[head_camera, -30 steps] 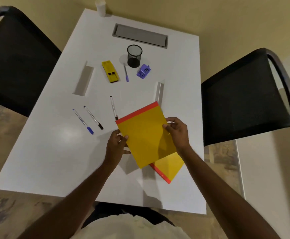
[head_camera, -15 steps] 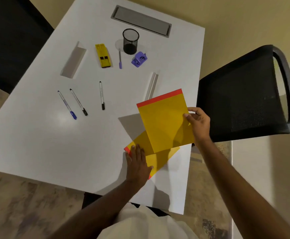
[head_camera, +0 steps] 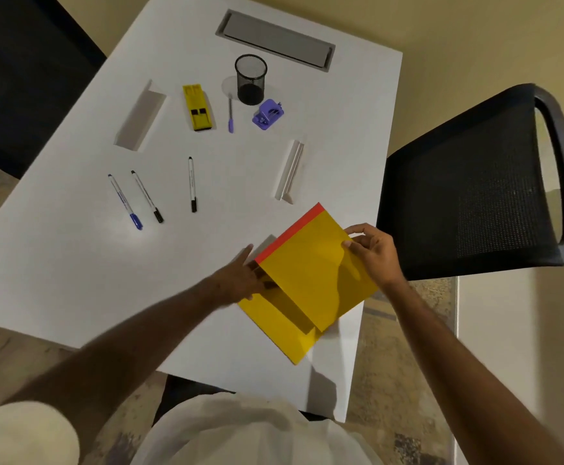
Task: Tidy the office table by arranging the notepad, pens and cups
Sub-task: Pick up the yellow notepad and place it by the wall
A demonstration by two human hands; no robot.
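A white worktop (head_camera: 72,263) is seen from above, flanked by a black mesh chair (head_camera: 481,182) on the right. A grey cable hatch (head_camera: 275,40) is set into the far end of the worktop. Near the front right edge, a yellow notepad (head_camera: 314,280) with a red binding strip is held tilted above a second yellow notepad (head_camera: 284,333), which lies flat on the worktop and is partly covered by the first. The right hand (head_camera: 372,253) is closed on the right edge of the upper notepad, thumb on top. The left hand (head_camera: 240,280) is laid with fingers extended at the left edge of the pads; whether anything is gripped by it cannot be told. Two white angled strips (head_camera: 139,117) (head_camera: 290,171) lie farther back. A black mesh pen cup (head_camera: 251,78) stands upright near the hatch, with a yellow stapler (head_camera: 197,107), a purple punch (head_camera: 268,114) and a purple pen (head_camera: 230,114) close by. Three pens (head_camera: 146,196) lie apart at centre left: one blue-capped (head_camera: 124,201) and two black-capped.
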